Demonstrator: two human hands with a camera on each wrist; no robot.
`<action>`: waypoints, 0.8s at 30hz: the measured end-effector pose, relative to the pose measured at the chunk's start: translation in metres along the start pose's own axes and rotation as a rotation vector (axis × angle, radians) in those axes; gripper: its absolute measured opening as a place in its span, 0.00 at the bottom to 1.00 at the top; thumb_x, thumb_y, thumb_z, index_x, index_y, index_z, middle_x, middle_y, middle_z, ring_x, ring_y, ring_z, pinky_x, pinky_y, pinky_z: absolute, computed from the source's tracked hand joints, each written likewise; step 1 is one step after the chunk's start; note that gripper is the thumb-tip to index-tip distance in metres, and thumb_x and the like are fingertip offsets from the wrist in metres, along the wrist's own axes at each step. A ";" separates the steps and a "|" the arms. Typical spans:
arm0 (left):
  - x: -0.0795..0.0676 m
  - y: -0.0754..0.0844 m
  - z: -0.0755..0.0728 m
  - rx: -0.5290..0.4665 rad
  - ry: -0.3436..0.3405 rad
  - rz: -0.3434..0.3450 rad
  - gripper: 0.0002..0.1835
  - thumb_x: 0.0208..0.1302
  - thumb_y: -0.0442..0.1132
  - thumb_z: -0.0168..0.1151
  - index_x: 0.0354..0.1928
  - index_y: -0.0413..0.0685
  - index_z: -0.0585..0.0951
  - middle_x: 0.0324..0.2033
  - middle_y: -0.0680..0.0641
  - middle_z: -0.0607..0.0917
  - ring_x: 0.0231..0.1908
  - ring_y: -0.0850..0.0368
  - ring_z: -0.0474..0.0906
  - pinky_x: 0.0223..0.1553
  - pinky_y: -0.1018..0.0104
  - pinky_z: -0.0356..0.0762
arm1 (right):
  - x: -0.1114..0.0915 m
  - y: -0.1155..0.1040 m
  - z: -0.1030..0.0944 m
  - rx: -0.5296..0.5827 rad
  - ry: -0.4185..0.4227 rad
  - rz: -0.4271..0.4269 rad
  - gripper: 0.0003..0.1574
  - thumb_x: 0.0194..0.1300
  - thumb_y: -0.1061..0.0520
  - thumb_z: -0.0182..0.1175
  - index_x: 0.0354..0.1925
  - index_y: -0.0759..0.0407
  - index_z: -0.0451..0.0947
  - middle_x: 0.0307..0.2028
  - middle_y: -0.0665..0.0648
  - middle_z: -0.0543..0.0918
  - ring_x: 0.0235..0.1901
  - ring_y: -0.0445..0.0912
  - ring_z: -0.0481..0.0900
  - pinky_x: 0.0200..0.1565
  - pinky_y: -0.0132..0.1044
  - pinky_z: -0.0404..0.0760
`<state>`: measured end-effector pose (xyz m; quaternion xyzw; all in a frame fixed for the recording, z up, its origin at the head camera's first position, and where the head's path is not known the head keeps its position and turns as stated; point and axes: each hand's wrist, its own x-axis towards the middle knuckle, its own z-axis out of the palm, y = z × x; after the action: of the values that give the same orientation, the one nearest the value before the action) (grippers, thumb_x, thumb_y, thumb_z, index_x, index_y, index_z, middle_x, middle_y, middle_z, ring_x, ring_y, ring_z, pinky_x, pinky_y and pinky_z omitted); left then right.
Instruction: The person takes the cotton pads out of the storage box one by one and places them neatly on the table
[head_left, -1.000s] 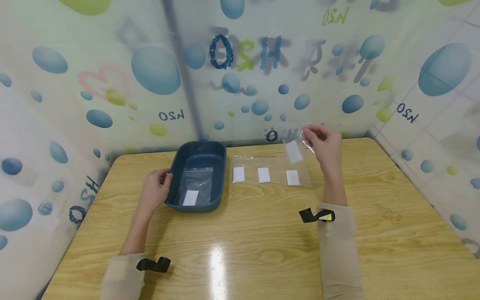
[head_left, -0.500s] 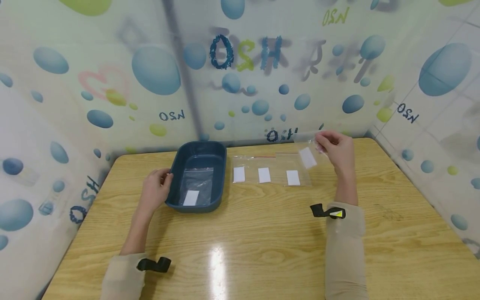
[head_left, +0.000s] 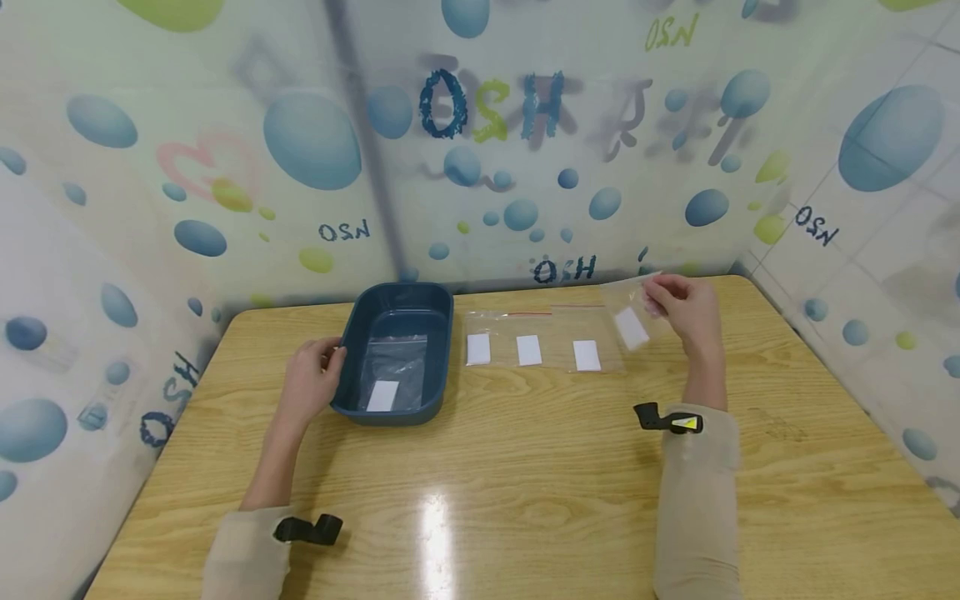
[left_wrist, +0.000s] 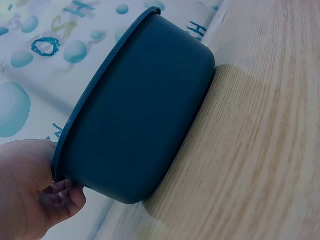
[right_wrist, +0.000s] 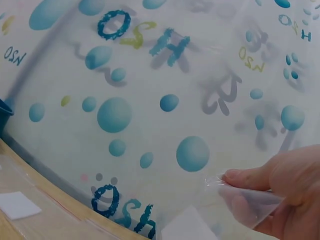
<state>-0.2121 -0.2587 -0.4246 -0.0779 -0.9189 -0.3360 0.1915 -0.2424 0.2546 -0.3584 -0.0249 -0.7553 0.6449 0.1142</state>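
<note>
My left hand (head_left: 313, 377) grips the left rim of a dark blue plastic basin (head_left: 442, 383) standing on the table. In the left wrist view, fingers (left_wrist: 75, 197) curl below the basin's rim. Inside the basin lies a clear zip bag (head_left: 401, 358) with a white card at its lower end. On the right, my right hand (head_left: 688, 315) pinches the edge of another clear zip bag (head_left: 617, 297), which hangs tilted and also shows a white card (head_left: 631, 327). Between the basin and this hand, several clear bags with white cards (head_left: 528, 350) lie in an overlapping row.
A light wooden table (head_left: 540, 492) bears everything. Curtain-like sheets (head_left: 510, 175) printed with blue and green drops stand close behind its far edge and along the sides. Light glares off the table's front middle.
My right hand has moved right and slightly down with its bag, which now hangs beside the right end of the row. The left hand and the basin have stayed in place.
</note>
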 end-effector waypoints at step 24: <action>-0.001 0.002 -0.002 -0.005 -0.016 -0.015 0.15 0.73 0.30 0.56 0.52 0.22 0.80 0.33 0.33 0.80 0.32 0.43 0.75 0.34 0.55 0.73 | 0.015 0.058 -0.030 -0.124 -0.024 0.140 0.27 0.75 0.59 0.58 0.61 0.80 0.70 0.30 0.39 0.80 0.31 0.28 0.81 0.39 0.23 0.80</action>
<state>-0.2099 -0.2591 -0.4224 -0.0739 -0.9202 -0.3389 0.1815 -0.2567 0.2965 -0.4093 -0.0770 -0.7915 0.6035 0.0580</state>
